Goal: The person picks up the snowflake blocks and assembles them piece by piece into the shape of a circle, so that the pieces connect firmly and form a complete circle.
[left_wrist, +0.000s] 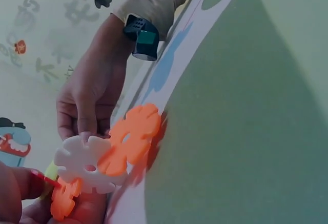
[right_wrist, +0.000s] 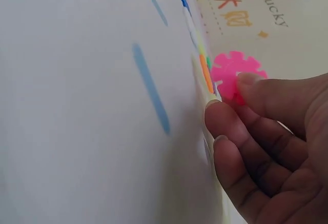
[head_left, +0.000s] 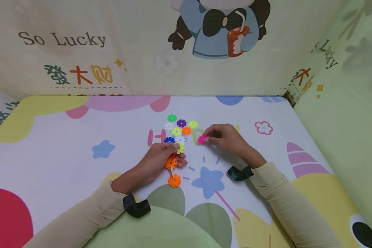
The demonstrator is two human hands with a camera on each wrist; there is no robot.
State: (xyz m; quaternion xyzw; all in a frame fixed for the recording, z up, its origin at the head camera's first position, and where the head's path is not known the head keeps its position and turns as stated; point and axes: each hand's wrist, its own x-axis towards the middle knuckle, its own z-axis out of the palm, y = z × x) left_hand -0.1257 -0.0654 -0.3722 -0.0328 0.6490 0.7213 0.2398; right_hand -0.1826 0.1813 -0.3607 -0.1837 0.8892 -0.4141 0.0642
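My left hand [head_left: 155, 160] grips a chain of interlocking snowflake discs. A yellow disc [head_left: 181, 148] sits by its thumb, with a red one seen edge-on below. Farther down the chain come an orange disc [head_left: 170, 163], a white disc [left_wrist: 69, 157] that shows well in the left wrist view, and another orange disc [head_left: 174, 181] at the lower end. To the right, my right hand [head_left: 227, 139] pinches a pink snowflake disc [right_wrist: 225, 73] between thumb and fingers, apart from the chain. Left fingers partly hide the chain's upper end.
Loose discs lie in a cluster just beyond the left hand, among them a green disc [head_left: 172, 118], a purple disc [head_left: 181, 123] and a blue disc [head_left: 169, 140]. A patterned cloth covers the table [head_left: 65, 165]; a printed curtain [head_left: 136, 69] hangs behind it.
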